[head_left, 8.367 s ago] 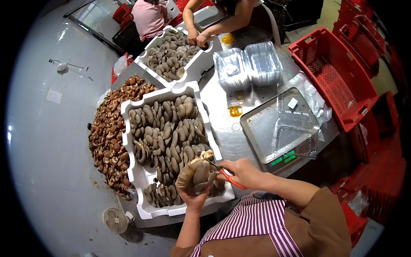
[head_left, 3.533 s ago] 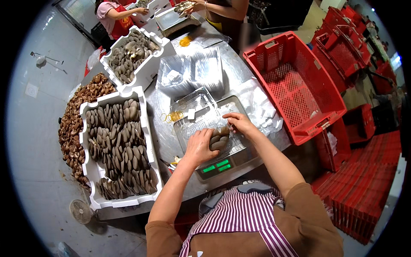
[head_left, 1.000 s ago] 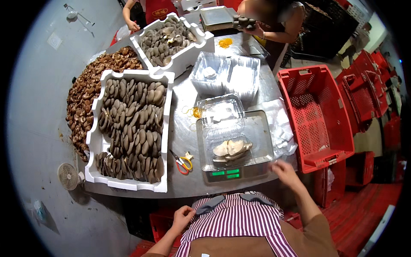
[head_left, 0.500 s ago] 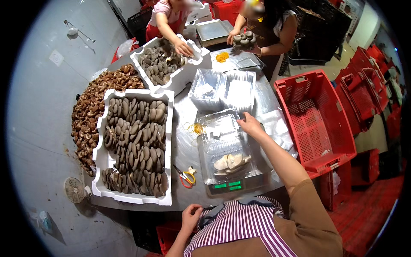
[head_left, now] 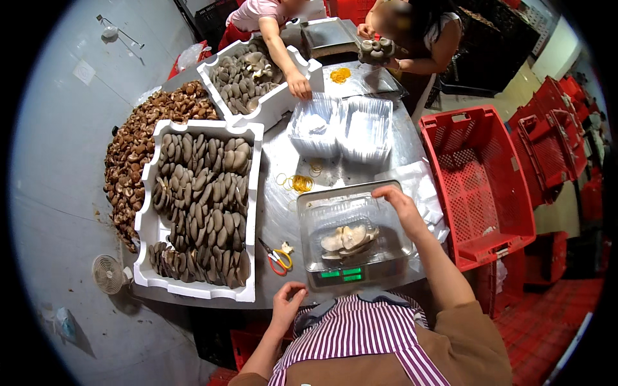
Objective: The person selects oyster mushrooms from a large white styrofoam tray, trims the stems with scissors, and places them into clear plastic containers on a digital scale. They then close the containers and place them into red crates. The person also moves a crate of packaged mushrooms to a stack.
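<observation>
My right hand (head_left: 400, 202) is at the far right corner of the metal scale pan (head_left: 407, 248), its fingers stretched out over the rim and the clear box's edge. It looks open, with nothing plainly gripped. In the pan lies a clear plastic box (head_left: 380, 212) holding several pale, sliced-looking oyster mushrooms (head_left: 349, 240). The scale's green display (head_left: 341, 274) glows at the near side. My left hand (head_left: 288, 303) hovers by the table's near edge, loosely curled, thumb apart from the fingers, holding nothing. Just beyond it lie red-and-yellow handled scissors (head_left: 279, 260) and a mushroom scrap (head_left: 287, 247).
White foam boxes (head_left: 147, 212) of grey oyster mushrooms (head_left: 206, 206) stand left, beside piled brown mushrooms (head_left: 132, 154). Beyond the scale are stacked clear boxes (head_left: 365, 132) and yellow rubber bands (head_left: 300, 184). A red crate (head_left: 479, 186) stands right. Two co-workers stand across the table, one holding a mushroom cluster (head_left: 376, 50).
The box's raised lid is now down over the mushrooms. My right hand has come nearer and right; my left hand has risen slightly. A co-worker's hand has moved from the foam box toward the stacked boxes.
</observation>
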Available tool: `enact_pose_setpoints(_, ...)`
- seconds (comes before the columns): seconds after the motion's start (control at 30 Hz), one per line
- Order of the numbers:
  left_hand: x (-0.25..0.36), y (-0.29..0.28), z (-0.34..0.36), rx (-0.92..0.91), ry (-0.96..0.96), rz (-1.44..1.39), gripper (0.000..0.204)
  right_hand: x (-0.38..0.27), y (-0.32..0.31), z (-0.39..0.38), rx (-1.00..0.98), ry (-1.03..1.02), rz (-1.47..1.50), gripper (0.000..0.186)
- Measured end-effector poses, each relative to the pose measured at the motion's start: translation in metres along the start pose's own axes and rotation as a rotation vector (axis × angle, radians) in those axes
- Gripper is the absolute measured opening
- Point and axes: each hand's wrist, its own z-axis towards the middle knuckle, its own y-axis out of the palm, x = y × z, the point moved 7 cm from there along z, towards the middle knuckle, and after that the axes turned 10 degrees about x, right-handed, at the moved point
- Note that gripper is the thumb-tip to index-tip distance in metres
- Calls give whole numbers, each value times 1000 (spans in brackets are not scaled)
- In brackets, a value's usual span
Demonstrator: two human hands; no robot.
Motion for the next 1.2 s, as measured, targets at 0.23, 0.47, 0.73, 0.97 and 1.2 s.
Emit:
enact_pose_setpoints(0.23,53,33,13,-33,98,-205,57,-7,-4,-61,28,-137,-201,18)
enact_pose_setpoints(0.47,48,50,18,-80,246,46,58,-3,0,-78,66,-102,-255,11)
enact_pose_setpoints(0.73,37,55,8,-40,297,87,54,6,2,-89,101,-75,-279,13)
enact_pose_setpoints(0.97,40,57,6,-41,292,92,53,8,4,-92,123,-70,-266,15)
enact_pose_setpoints(1.2,37,58,5,-71,297,169,48,10,2,-94,156,-49,-240,15)
